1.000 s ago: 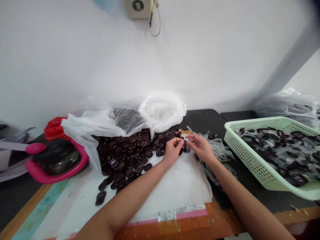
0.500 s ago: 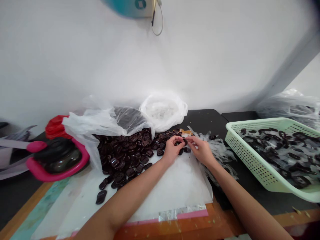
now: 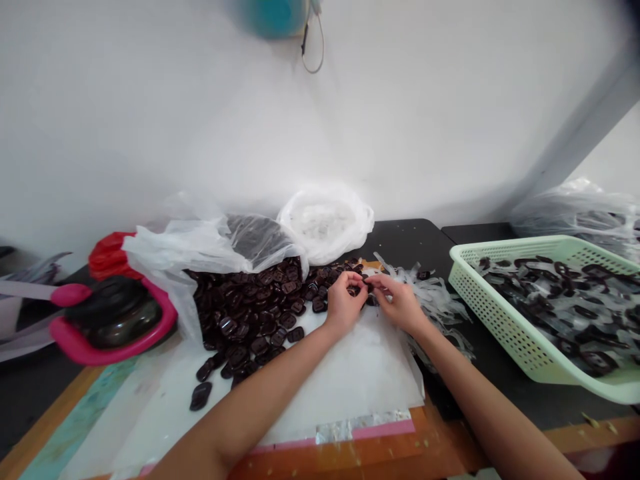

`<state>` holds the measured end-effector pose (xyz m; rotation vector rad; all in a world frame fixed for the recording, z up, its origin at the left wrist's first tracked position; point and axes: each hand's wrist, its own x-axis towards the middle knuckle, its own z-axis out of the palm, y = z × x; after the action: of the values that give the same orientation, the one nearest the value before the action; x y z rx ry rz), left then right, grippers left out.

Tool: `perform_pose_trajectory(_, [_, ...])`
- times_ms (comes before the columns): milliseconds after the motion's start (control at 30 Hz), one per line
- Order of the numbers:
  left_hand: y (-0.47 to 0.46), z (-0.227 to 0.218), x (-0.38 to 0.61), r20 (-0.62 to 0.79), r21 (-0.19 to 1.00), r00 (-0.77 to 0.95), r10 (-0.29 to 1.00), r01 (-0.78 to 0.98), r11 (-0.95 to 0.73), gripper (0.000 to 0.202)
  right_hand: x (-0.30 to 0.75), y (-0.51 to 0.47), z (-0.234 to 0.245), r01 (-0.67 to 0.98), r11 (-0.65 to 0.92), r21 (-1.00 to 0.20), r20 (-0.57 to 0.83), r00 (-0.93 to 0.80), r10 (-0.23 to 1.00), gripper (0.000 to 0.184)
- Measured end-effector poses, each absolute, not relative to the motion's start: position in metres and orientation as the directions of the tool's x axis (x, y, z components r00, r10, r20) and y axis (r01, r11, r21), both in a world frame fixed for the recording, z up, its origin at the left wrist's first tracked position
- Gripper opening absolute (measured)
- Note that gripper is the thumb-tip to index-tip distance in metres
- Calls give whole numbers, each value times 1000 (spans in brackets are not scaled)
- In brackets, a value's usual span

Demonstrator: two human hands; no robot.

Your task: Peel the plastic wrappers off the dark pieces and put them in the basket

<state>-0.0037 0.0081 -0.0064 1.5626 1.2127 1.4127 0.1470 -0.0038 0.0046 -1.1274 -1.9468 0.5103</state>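
Observation:
My left hand point(image 3: 344, 305) and my right hand point(image 3: 399, 301) meet over the far right part of a white sheet point(image 3: 350, 373). Both are closed in a pinch, fingertips together on a small dark brown plastic piece point(image 3: 367, 284), mostly hidden by the fingers. Left of my left hand lies a heap of glossy dark brown plastic pieces point(image 3: 260, 307), rounded and flat, spilling from a clear plastic bag point(image 3: 175, 243). Thin translucent plastic strips point(image 3: 440, 300) lie in a tangle just right of my right hand.
A pale green perforated basket point(image 3: 505, 327) at right holds dark pieces and translucent strips. Behind the heap stands a white plastic bag point(image 3: 325, 223) against the wall. To the left are a pink-rimmed dark object point(image 3: 120, 333) and a red bag point(image 3: 111, 257). One loose piece point(image 3: 201, 396) lies near the front.
My fingertips have shifted slightly on the small dark piece, which is now more covered. My left fingers are curled into a rounder pinch. The view has moved a little.

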Motion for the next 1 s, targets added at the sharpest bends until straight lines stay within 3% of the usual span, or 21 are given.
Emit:
perform_pose_trajectory(167, [7,-5,-4,365,911,-15,931,214,-354,17,143,-6,9,505,539,-674,442,-309,842,35])
perform_pose_trajectory(433, [5,-6,-1,388,906,-1,922,182,-381,18,140,-8,8,623,472,-624,452,-204,868,18])
perform_pose_trajectory(633, [3,-4,-1,379,902,29,925,209,-377,15,141,-8,7,728,488,-482,467,-258,846,24])
perform_pose_trajectory(800, [4,-3,1,319,942,55,946,95,-323,21,135,-10,3,852,417,-317,503,-221,835,20])
perform_pose_trajectory(1000, [9,-4,0,251,968,-3,968,25,-251,27,131,-9,9,821,476,-316,525,-267,808,17])
